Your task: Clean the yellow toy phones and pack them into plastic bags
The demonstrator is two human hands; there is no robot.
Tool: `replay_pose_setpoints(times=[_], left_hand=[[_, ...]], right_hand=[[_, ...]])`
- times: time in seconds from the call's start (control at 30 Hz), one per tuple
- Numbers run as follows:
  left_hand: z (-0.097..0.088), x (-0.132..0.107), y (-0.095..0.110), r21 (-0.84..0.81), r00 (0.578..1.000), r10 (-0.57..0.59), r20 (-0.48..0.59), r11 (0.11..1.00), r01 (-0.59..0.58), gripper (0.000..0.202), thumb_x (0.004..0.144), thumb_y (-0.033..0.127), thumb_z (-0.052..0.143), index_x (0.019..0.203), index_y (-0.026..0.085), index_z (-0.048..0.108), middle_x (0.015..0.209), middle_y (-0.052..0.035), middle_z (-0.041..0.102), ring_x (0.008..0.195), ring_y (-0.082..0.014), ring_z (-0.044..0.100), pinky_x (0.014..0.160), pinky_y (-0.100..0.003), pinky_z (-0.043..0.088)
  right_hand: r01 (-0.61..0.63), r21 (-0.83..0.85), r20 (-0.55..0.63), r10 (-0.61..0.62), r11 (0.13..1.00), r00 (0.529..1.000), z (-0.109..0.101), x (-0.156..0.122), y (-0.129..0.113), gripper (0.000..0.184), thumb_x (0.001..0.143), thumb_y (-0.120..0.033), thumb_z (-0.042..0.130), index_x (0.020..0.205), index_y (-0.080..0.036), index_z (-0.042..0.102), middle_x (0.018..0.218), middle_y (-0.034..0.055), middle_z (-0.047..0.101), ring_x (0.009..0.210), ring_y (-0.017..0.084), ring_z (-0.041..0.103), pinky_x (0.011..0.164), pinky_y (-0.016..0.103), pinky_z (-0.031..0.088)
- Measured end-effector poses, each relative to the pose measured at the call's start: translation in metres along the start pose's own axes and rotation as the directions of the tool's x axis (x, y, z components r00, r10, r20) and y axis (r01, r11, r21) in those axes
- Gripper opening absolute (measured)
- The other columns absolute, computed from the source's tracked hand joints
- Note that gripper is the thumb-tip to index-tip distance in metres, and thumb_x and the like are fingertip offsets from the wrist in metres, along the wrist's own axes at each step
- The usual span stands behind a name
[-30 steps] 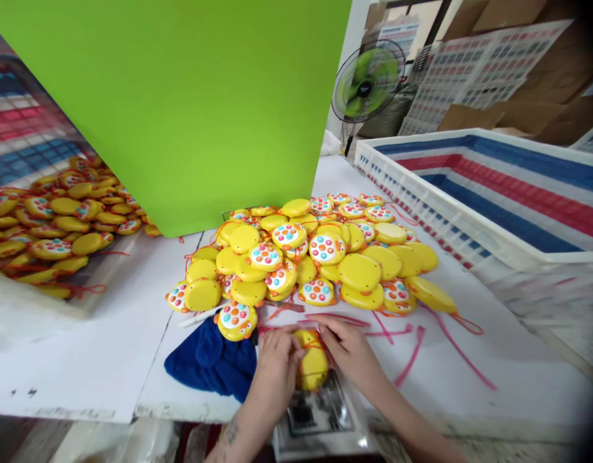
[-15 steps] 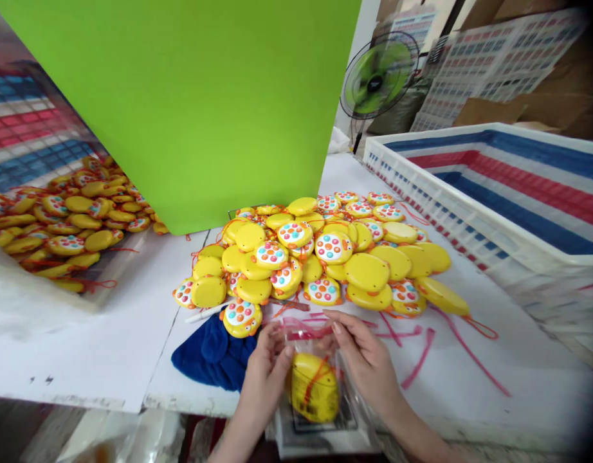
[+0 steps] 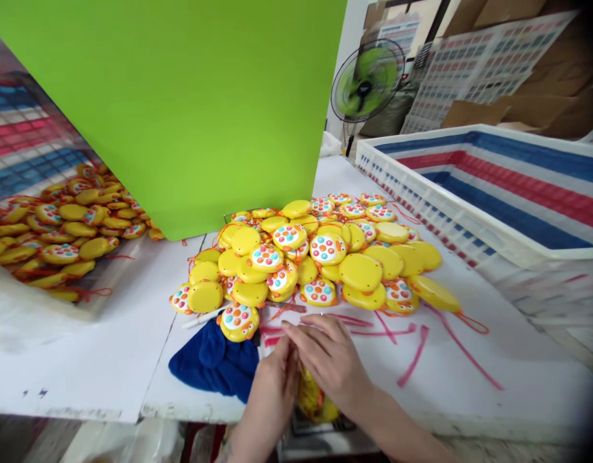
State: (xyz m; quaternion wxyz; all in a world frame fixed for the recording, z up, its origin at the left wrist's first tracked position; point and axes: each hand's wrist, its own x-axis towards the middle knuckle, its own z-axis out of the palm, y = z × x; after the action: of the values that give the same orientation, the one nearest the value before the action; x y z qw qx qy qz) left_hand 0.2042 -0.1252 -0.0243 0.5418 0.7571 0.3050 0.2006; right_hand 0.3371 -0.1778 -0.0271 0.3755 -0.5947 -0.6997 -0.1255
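My left hand (image 3: 276,379) and my right hand (image 3: 332,363) meet at the top of a clear plastic bag (image 3: 301,444). The fingers of both are closed on its upper edge, which they mostly hide. Inside lies a yellow bird-shaped toy (image 3: 316,395) with an orange cord, partly covered by my right hand. Just beyond my fingers spreads a pile of the same toys (image 3: 325,249), some showing white faces with coloured buttons, others their plain yellow backs. A blue cloth item (image 3: 212,360) sits left of my hands, with one toy resting on its edge.
Several pink strips (image 3: 413,357) lie on the white table (image 3: 470,334). A green panel (image 3: 181,116) stands behind the pile. On the left is a bin full of toys (image 3: 77,212). A white crate (image 3: 422,168) with a striped lining stands right; a fan (image 3: 366,83) is behind.
My hands have come together at the bag's top, the right one moving left and over it. The pink strip along the bag's opening is now covered. The whole view has shifted slightly.
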Motion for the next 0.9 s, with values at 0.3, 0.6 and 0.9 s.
replay_pose_setpoints(times=[0.3, 0.6, 0.9], left_hand=[[0.002, 0.003, -0.023, -0.184, 0.987, -0.162, 0.003, 0.970, 0.159, 0.030, 0.092, 0.037, 0.038, 0.109, 0.018, 0.055, 0.098, -0.0088, 0.069, 0.078, -0.0184, 0.065, 0.073, -0.031, 0.052], [0.000, 0.008, -0.055, -0.538, 0.942, -0.335, 0.029, 0.789, 0.297, 0.047, 0.079, 0.055, 0.057, 0.103, 0.016, 0.051, 0.088, -0.0065, 0.067, 0.077, -0.0187, 0.064, 0.062, -0.027, 0.050], [-0.002, 0.010, -0.056, -0.550, 0.932, -0.362, 0.024, 0.773, 0.315, 0.051, 0.065, 0.051, 0.075, 0.094, 0.012, 0.062, 0.074, -0.0029, 0.067, 0.063, -0.0131, 0.059, 0.059, -0.022, 0.044]], right_hand=[[-0.472, 0.013, -0.136, 0.469, 0.882, 0.873, -0.014, -0.034, 0.060, 0.008, 0.082, -0.020, 0.049, 0.082, -0.024, 0.056, 0.078, 0.0041, 0.065, 0.080, 0.024, 0.056, 0.074, 0.038, 0.047], [-0.411, -0.544, -0.100, 0.431, 0.731, 0.897, -0.072, -0.150, 0.140, 0.026, 0.085, -0.028, 0.042, 0.083, -0.022, 0.066, 0.088, 0.0104, 0.069, 0.091, 0.032, 0.058, 0.083, 0.050, 0.040], [-0.571, -0.109, -0.201, 0.544, 0.814, 0.814, -0.053, -0.082, 0.106, 0.025, 0.086, -0.031, 0.046, 0.094, -0.016, 0.065, 0.094, 0.0131, 0.064, 0.092, 0.029, 0.058, 0.085, 0.045, 0.047]])
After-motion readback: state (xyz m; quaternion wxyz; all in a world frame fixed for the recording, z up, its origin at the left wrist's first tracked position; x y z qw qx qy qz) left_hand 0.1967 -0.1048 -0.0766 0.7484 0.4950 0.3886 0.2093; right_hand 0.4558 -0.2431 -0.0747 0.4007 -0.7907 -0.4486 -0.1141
